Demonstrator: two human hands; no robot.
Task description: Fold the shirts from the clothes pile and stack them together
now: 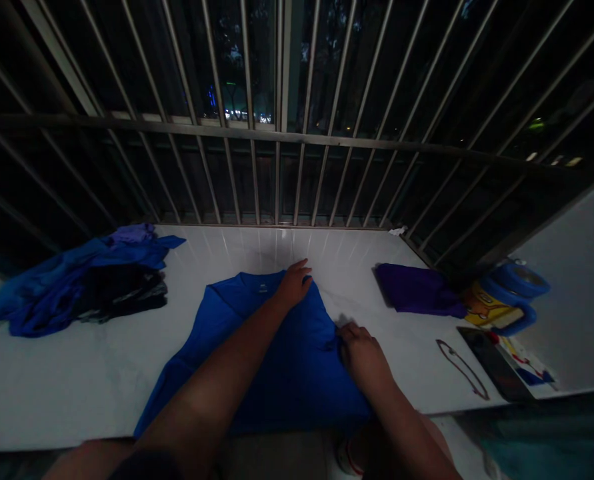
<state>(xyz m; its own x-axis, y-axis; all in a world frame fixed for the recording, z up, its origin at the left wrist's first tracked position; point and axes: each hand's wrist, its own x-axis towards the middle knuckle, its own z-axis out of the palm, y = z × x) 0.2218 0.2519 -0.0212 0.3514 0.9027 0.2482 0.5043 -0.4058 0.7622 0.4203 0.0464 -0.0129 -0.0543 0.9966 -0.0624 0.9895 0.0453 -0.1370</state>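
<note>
A bright blue shirt (257,347) lies spread on the white counter (77,373) in front of me, collar toward the window bars. My left hand (293,283) reaches across to the shirt's far right shoulder, fingers curled and pinching the cloth there. My right hand (361,353) sits at the shirt's right edge, near the sleeve, fingers closed on the fabric.
A heap of blue, black and purple clothes (81,283) lies at the left. A folded purple garment (417,290) rests at the right, with blue tape rolls (519,287), a yellow packet (484,307), a dark phone (497,363) and a thin cord (464,369) beyond. Metal window bars (277,133) stand behind.
</note>
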